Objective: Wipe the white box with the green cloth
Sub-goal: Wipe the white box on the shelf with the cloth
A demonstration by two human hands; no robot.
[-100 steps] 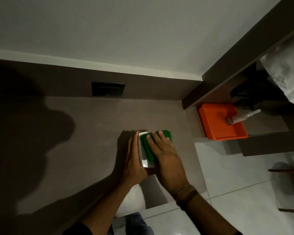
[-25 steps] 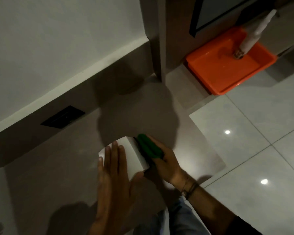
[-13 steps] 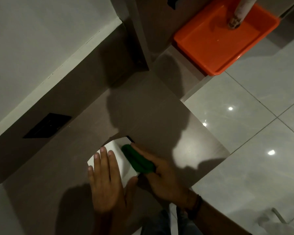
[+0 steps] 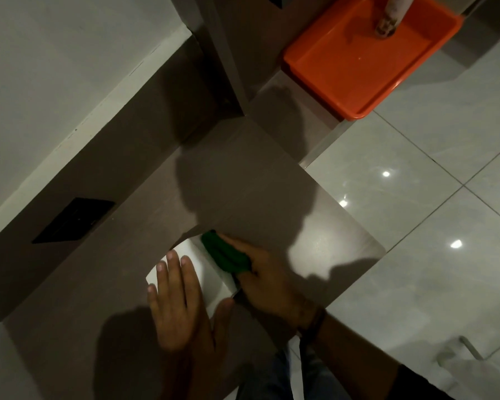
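The box (image 4: 198, 268) is sitting on the brown bench (image 4: 257, 180) near its front edge. The left hand (image 4: 182, 307) is lying flat on the box top, fingers spread wide. The right hand (image 4: 267, 280) is gripping the cloth (image 4: 224, 255), pressing it against the box's right side.

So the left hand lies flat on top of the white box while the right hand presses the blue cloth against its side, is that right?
Not quite: the cloth is green, not blue, as the head view shows. The left hand does lie flat on the white box while the right hand presses the cloth against its side.
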